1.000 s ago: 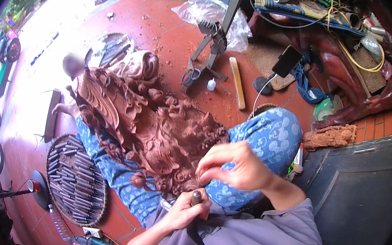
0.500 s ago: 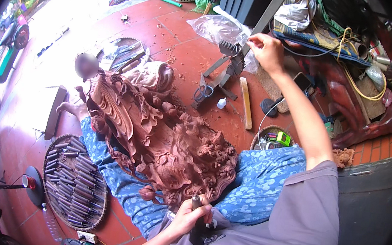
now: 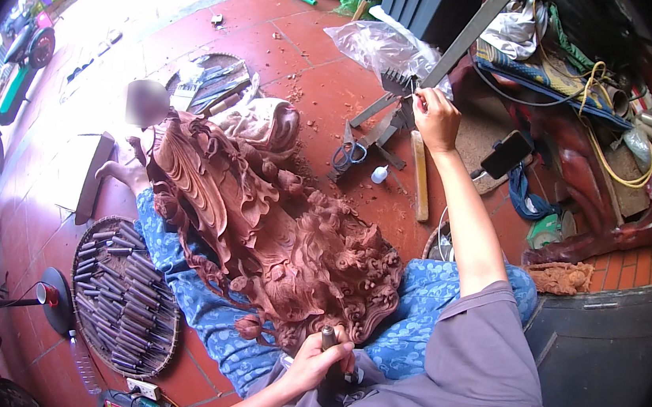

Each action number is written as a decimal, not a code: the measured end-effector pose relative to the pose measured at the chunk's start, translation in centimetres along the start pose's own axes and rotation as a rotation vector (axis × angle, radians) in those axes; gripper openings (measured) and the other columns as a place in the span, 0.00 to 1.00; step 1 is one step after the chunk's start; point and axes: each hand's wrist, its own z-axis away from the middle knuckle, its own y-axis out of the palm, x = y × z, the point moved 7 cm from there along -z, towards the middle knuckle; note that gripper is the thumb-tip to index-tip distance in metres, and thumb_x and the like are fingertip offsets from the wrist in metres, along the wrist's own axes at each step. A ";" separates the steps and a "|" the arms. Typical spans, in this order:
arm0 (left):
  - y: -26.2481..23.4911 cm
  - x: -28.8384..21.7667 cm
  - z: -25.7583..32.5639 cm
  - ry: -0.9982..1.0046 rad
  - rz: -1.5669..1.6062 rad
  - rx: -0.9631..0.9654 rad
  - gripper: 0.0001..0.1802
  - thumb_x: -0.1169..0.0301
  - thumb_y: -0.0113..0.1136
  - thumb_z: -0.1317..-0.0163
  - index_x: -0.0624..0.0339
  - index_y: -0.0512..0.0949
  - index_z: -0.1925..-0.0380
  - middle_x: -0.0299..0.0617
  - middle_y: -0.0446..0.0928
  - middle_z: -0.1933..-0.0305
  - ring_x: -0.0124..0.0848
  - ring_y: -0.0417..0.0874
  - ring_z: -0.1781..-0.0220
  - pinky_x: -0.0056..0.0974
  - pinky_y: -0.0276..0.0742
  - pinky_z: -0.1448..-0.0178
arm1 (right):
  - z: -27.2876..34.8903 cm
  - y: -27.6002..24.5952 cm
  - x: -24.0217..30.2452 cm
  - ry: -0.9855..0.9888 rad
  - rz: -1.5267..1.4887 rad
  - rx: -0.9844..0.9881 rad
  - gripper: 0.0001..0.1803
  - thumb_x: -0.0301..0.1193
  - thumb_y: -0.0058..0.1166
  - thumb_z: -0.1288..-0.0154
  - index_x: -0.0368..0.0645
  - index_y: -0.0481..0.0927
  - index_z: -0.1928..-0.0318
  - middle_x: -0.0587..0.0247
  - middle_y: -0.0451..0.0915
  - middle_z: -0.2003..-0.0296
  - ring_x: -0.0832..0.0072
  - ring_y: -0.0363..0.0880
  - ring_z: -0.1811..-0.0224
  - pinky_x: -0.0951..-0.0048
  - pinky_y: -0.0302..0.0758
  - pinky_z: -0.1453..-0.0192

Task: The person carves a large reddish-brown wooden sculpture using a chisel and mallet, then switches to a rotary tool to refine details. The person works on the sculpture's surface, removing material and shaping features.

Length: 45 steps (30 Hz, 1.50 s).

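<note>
A reddish-brown carved wooden statue [image 3: 282,239], full of folds and flowers, lies across my lap on blue patterned trousers [image 3: 427,301]. Close to its lower end, my left hand [image 3: 314,367] is wrapped round a dark cylindrical handpiece [image 3: 328,339] with its metal end pointing up. Out to the upper right, my right hand [image 3: 436,121] pinches at a dark rack [image 3: 399,82] bristling with small thin bits. What sits between those fingertips is too small to make out.
A round woven tray [image 3: 133,223] at left holds many dark-handled chisels. Another tray [image 3: 233,67] of tools lies beyond the statue. Scissors [image 3: 349,156], a small white bottle [image 3: 379,175] and a wooden bar [image 3: 419,177] rest on the red tiles. A phone [image 3: 506,154] lies at right.
My right hand has come down to the bits on the rack, its fingers drawn together. The view has shifted a little. My left hand keeps hold of the handpiece.
</note>
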 end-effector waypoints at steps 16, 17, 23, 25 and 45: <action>-0.5 -0.4 -0.3 0.020 -0.045 -0.051 0.11 0.72 0.48 0.34 0.63 0.69 0.76 0.41 0.73 0.79 0.31 0.76 0.74 0.33 0.71 0.67 | -1.1 10.5 4.3 -0.305 0.422 0.286 0.02 0.27 0.53 0.43 0.46 0.76 0.72 0.63 0.78 0.73 0.71 0.81 0.71 0.70 0.78 0.70; -0.5 -0.5 -0.2 0.037 -0.026 -0.058 0.11 0.72 0.48 0.35 0.63 0.69 0.76 0.41 0.73 0.79 0.31 0.76 0.74 0.33 0.71 0.67 | -1.5 10.4 4.2 -0.298 0.424 0.267 0.02 0.27 0.53 0.42 0.47 0.76 0.72 0.63 0.79 0.73 0.71 0.82 0.71 0.69 0.78 0.70; -0.8 0.0 -0.2 0.028 -0.011 -0.074 0.10 0.72 0.49 0.35 0.62 0.67 0.76 0.40 0.71 0.79 0.32 0.76 0.74 0.35 0.71 0.67 | 2.5 2.9 1.5 0.082 -0.087 -0.114 0.04 0.31 0.61 0.43 0.48 0.80 0.68 0.64 0.82 0.71 0.63 0.82 0.72 0.66 0.77 0.71; -0.7 0.3 -0.3 0.007 0.017 -0.061 0.10 0.73 0.49 0.35 0.62 0.67 0.76 0.39 0.70 0.79 0.32 0.76 0.74 0.35 0.71 0.67 | 6.6 1.3 -2.0 0.447 -0.064 -0.122 0.06 0.34 0.60 0.40 0.47 0.80 0.70 0.61 0.82 0.75 0.61 0.82 0.74 0.62 0.76 0.71; -2.4 1.5 -2.8 -0.098 0.117 -0.192 0.10 0.74 0.50 0.34 0.63 0.68 0.75 0.39 0.71 0.79 0.31 0.77 0.74 0.32 0.71 0.68 | 26.9 24.7 2.2 0.854 -0.120 1.124 0.24 0.46 0.56 0.41 0.38 0.83 0.56 0.43 0.81 0.54 0.47 0.79 0.48 0.51 0.75 0.44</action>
